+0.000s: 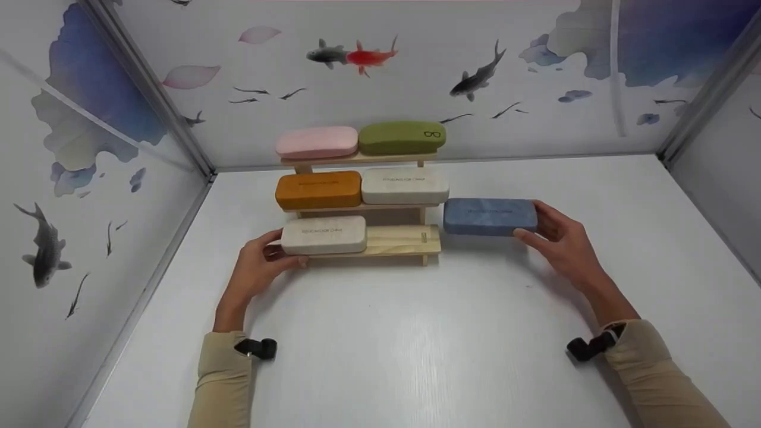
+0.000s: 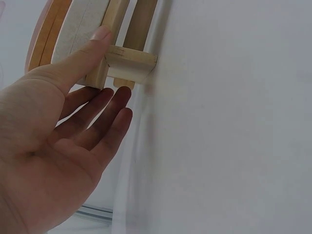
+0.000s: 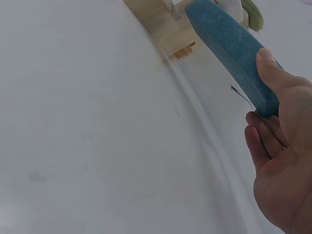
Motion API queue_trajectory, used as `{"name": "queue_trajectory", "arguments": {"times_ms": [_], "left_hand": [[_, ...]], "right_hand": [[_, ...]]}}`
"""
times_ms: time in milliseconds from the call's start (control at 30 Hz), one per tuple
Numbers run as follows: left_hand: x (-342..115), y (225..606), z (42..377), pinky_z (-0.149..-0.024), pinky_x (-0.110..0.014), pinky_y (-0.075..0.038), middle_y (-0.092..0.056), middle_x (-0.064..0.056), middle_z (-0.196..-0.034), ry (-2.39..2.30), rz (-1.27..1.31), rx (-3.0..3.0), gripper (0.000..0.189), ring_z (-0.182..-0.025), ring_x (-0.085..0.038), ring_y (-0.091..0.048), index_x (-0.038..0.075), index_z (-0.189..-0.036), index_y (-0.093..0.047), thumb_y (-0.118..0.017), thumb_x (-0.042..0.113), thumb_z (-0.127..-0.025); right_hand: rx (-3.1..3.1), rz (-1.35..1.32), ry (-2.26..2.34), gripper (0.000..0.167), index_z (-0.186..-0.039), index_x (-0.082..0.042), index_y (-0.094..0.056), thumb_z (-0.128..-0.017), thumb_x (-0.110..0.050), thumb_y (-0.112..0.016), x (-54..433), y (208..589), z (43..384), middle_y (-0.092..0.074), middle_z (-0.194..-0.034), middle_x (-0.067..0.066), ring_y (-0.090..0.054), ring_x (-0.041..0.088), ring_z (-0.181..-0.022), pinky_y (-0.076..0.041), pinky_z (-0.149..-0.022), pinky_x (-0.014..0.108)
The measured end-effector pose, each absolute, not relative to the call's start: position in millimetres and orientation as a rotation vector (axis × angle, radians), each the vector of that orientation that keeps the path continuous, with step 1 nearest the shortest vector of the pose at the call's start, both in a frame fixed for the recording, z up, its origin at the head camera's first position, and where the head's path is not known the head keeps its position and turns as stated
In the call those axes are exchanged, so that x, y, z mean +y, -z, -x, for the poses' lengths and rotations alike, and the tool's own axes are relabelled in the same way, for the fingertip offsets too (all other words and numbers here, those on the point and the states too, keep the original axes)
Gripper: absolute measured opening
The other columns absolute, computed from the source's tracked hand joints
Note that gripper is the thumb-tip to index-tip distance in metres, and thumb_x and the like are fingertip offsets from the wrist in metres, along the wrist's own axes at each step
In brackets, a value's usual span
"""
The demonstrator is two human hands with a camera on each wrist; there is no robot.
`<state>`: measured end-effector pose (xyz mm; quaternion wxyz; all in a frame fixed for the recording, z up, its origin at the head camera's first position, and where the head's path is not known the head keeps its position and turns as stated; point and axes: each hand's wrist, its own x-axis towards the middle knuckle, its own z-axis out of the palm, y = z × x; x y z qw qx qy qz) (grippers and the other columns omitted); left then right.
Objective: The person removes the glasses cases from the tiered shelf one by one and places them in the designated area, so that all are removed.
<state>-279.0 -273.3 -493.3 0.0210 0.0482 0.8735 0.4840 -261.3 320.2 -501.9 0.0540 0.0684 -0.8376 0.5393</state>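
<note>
near frame centre stood a wooden rack (image 1: pixel 401 248), loosely gripped by the left hand (image 1: pixel 260 263); at centre right the right hand (image 1: pixel 562 241) pinched a blue case (image 1: pixel 489 218) between thumb and fingers, seemingly mid-shelving, needing alignment with the bottom tier's (image 1: pixel 395 234) bare part.

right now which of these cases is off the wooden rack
The blue case, gripped at one end by the right hand. The pink case, green case, orange case, upper whitish case and lower whitish case all sit on the rack.
</note>
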Motion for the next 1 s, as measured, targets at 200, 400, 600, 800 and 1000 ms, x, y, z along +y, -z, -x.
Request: {"name": "queue_trajectory", "arguments": {"times_ms": [200,400,600,800,1000], "left_hand": [[-273.0,493.2,278.9,-0.110,-0.043,-0.061,-0.064,-0.010,-0.152,-1.494,-0.155,2.704,0.086,-0.132,-0.029,-0.068,0.016,-0.158,-0.056,-0.096,0.035,-0.085],[-273.4,492.8,279.4,-0.110,-0.043,-0.061,-0.064,-0.010,-0.152,-1.499,-0.159,2.705,0.084,-0.132,-0.029,-0.069,0.016,-0.158,-0.057,-0.096,0.032,-0.085],[-274.5,492.6,280.8,-0.113,-0.045,-0.059,-0.062,-0.010,-0.154,-1.500,-0.152,2.697,0.085,-0.133,-0.030,-0.068,0.016,-0.159,-0.055,-0.095,0.033,-0.085],[-274.5,492.8,278.2,-0.111,-0.043,-0.060,-0.062,-0.012,-0.154,-1.510,-0.164,2.696,0.085,-0.133,-0.030,-0.068,0.015,-0.159,-0.055,-0.094,0.033,-0.087],[-272.7,491.6,278.7,-0.113,-0.044,-0.059,-0.061,-0.012,-0.156,-1.510,-0.164,2.696,0.084,-0.134,-0.031,-0.068,0.014,-0.159,-0.055,-0.094,0.031,-0.087]], "right_hand": [[-2.554,-0.158,-1.638,0.086,-0.170,-0.019,-0.036,-0.100,-0.043,-0.079,320.2,504.4,262.7,-0.050,-0.168,0.010,-0.051,0.031,-0.154,-0.049,-0.109,0.008],[-2.581,-0.101,-1.626,0.090,-0.171,-0.019,-0.035,-0.098,-0.048,-0.080,319.4,505.6,266.5,-0.049,-0.169,0.010,-0.049,0.031,-0.156,-0.047,-0.108,0.006],[-2.602,-0.110,-1.652,0.093,-0.172,-0.017,-0.032,-0.098,-0.049,-0.079,315.0,506.4,272.5,-0.043,-0.172,0.010,-0.043,0.031,-0.159,-0.046,-0.113,0.009],[-2.591,-0.136,-1.663,0.093,-0.171,-0.016,-0.033,-0.098,-0.048,-0.080,306.3,507.6,279.2,-0.042,-0.173,0.010,-0.043,0.031,-0.160,-0.046,-0.117,0.015],[-2.595,-0.116,-1.619,0.094,-0.170,-0.015,-0.036,-0.096,-0.050,-0.081,300.8,505.8,287.6,-0.046,-0.171,0.010,-0.046,0.031,-0.158,-0.047,-0.121,0.026]]}}
